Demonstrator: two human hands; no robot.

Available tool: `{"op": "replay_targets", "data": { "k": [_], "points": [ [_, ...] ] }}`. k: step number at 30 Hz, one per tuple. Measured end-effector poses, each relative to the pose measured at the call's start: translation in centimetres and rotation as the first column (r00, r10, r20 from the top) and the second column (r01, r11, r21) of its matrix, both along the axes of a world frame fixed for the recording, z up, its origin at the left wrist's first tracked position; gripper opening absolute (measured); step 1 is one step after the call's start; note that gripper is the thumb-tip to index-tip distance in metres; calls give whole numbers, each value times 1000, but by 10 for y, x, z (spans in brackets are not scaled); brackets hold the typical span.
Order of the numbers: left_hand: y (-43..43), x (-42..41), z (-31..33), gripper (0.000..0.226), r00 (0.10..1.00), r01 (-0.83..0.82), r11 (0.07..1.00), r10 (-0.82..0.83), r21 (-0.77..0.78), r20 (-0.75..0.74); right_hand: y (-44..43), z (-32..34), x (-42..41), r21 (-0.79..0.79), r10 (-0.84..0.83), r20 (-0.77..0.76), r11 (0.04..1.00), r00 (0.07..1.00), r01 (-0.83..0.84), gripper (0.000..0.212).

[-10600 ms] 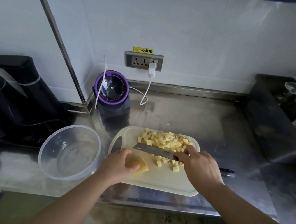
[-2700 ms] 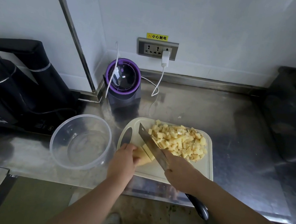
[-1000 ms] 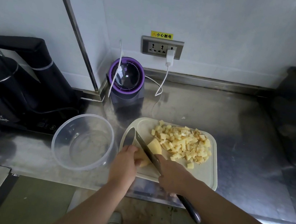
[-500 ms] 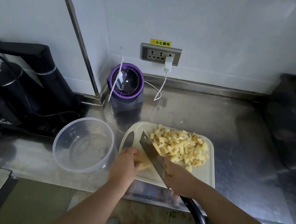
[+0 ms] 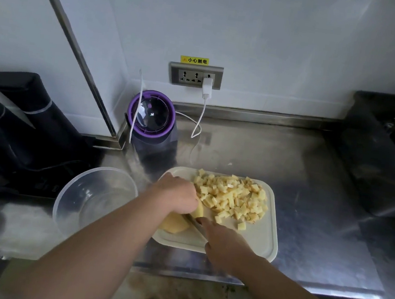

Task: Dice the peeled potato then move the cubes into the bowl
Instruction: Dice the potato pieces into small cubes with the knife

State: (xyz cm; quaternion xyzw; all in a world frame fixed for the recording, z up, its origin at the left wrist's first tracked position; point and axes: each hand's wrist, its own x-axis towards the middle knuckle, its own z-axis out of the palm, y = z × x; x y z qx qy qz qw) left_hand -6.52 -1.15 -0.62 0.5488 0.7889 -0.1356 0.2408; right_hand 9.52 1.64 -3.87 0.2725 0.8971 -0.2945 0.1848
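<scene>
Presses the half-hidden steel knife blade point(image 5: 196, 225) lower than a moment ago, leaves the clear round plastic bowl point(image 5: 95, 198) empty, curls the left hand point(image 5: 178, 194) on the last yellow peeled potato chunk point(image 5: 173, 223), wraps the right hand point(image 5: 224, 243) round a hidden handle, heaps yellow cubes point(image 5: 230, 198) on the white rectangular cutting board point(image 5: 263, 244).

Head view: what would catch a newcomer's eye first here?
The heap of yellow potato cubes on the far half of the white cutting board stands out first. At the board's near left, the left hand holds the uncut potato piece while the right hand sets the knife against it. The clear bowl to the board's left holds no cubes yet.
</scene>
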Motion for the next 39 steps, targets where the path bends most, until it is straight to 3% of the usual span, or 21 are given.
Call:
{"op": "replay_targets", "data": {
  "k": [3,8,11,13,15,17,19,21,24,27,31,39],
  "points": [
    [4,5,-1,27,1000,1,999,-1,-51,-2,1,1,1,-21,3,36,1000,999,-2,53],
    [10,4,-4,30,999,5,1000,-6,10,47,4,3,8,-44,-24,11,999,1000,25,54],
    [7,-2,-4,33,977,-108,974,68,200,200,6,2,13,-30,-61,-30,998,998,60,54],
    [-1,-4,1,31,924,-286,868,137,406,358,9,2,15,-29,-98,-74,995,992,96,54],
    [-14,-4,5,32,872,-458,654,197,603,449,12,3,17,-17,-135,-124,991,983,134,53],
    [-30,-3,2,29,837,-545,462,257,700,483,14,6,17,4,-160,-191,986,969,164,48],
    [-45,2,-8,23,820,-570,398,329,719,468,14,11,17,-4,-186,-250,981,950,191,42],
    [-56,7,-23,22,795,-603,432,392,671,462,12,16,15,-24,-198,-275,980,941,199,38],
    [-69,13,-51,31,761,-648,558,459,518,458,3,23,14,-18,-160,-279,987,947,162,29],
    [-75,15,-72,38,770,-637,653,507,411,387,-8,28,14,100,-16,-198,994,980,36,30],
    [-78,17,-81,28,738,-674,633,556,379,382,-17,30,12,223,35,-23,974,999,-29,41],
    [-80,19,-85,24,706,-708,577,551,407,446,-24,23,10,309,93,60,945,994,-107,44]
  ]
}}
